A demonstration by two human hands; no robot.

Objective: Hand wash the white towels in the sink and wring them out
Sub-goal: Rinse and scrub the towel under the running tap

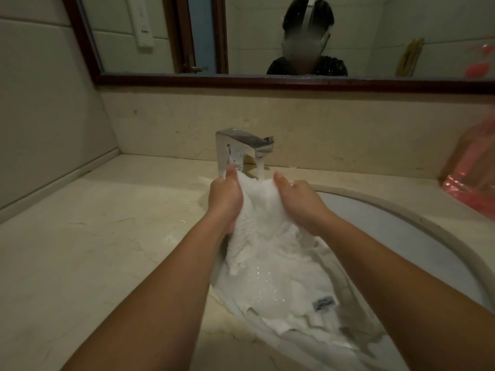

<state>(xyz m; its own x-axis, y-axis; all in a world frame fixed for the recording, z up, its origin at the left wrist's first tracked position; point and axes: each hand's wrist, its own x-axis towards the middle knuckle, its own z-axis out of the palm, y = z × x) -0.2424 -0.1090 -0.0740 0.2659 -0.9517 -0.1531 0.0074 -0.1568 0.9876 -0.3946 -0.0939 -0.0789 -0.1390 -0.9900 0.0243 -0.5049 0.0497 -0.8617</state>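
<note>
Your left hand [224,202] and right hand [304,207] hide their fingers behind the white towel [263,215]; its label [323,304] is unreadably small. The pink bag [471,172] runs off the right edge.

Not much to read here tbh. The only print is on a small tag [324,305] sewn to the white towel [270,263] near its lower edge. The lettering is dark, sits upside down, and is too blurry to make out any word.
</note>
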